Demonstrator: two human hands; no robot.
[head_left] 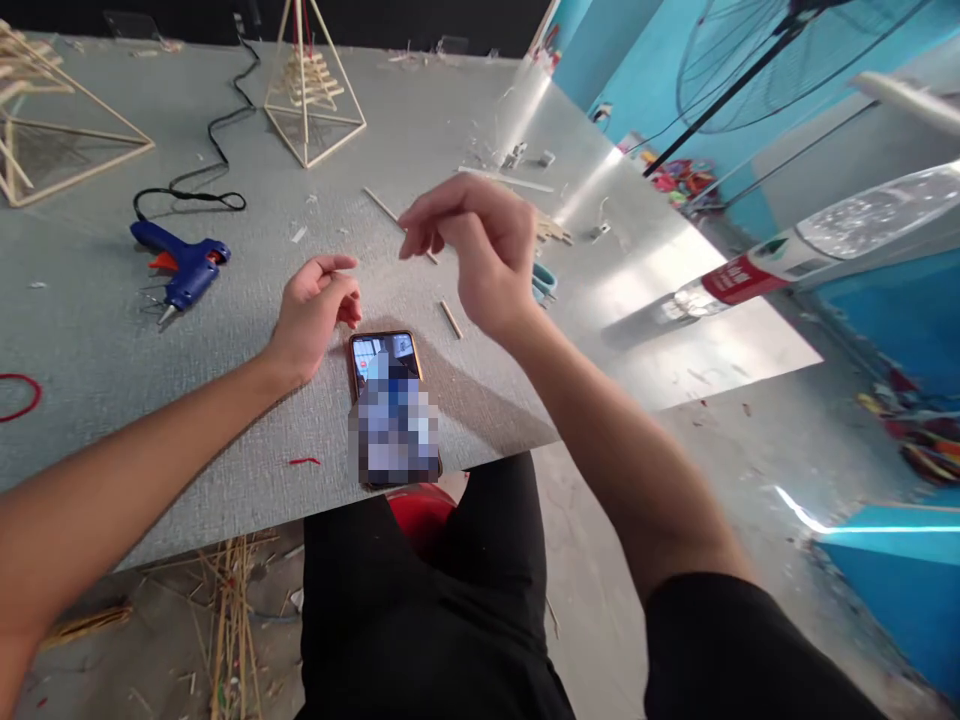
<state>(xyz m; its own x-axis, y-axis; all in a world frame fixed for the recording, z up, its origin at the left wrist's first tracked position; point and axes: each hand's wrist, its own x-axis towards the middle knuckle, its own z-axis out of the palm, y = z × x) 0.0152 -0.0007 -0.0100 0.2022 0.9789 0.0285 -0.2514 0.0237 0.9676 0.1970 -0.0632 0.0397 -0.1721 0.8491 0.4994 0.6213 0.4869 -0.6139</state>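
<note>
My left hand (319, 310) rests at its wrist edge on the grey table, fingers loosely curled, index finger stretched out and nothing visible in it. Just right of it lies a phone (384, 352) with a lit screen, partly pixelated. Over the table hovers my right hand (480, 245), its fingers bent downward and apart from the thumb, with no held thing showing. A thin wooden stick (381, 205) passes behind its fingertips, and a short stick piece (451, 319) lies below. Light-blue-handled scissors (543, 282) are partly hidden behind the right wrist.
A blue glue gun (187, 262) with a black cord lies at left. Stick pyramid frames (306, 130) stand at the back. At right is a clear bottle with a red label (739, 280). Red string (304, 461) lies near the front edge; sticks (234, 620) litter the floor.
</note>
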